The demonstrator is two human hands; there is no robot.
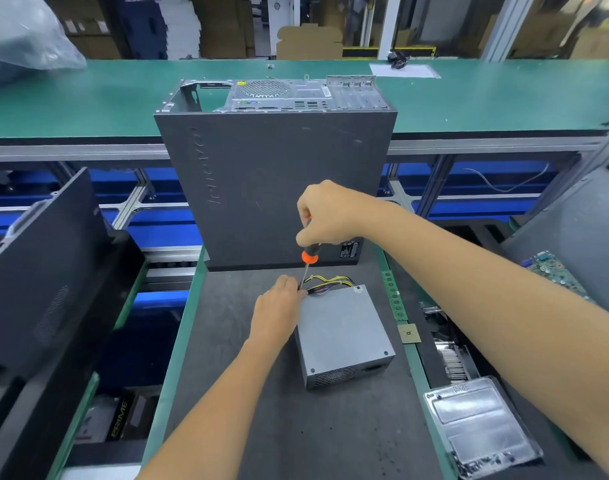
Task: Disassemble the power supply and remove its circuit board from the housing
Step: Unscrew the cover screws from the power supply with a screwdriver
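Subject: grey metal power supply (343,327), lying flat on the dark work mat (296,427) at centre frame, slightly right of middle. Its cover is on. Its long axis runs from the lower right toward the upper left of the frame, with the vented end face nearest the camera and the yellow and black cable bundle (327,282) leaving the far end.

Right hand (325,216): closed in a fist around the top of an orange and black screwdriver (307,258). The shaft runs almost vertically downward, leaning a little to the left at the tip. The tip itself is hidden behind the other hand, so engagement with a screw cannot be confirmed.

Left hand (279,308): resting on the far left corner of the power supply, fingers curled beside the shaft. Whether they pinch the shaft or merely steady the housing cannot be told.

Governing relation: the target corner lies directly below the right hand's grip, along the shaft axis, at the cable end of the unit. The left hand is the nearer hand to that corner.

Judgement: cover screws are being addressed; 3 other screw heads are visible on the top face. Board removal not yet begun.

Adjacent: a black Lenovo computer case (279,181) stands just beyond the unit.
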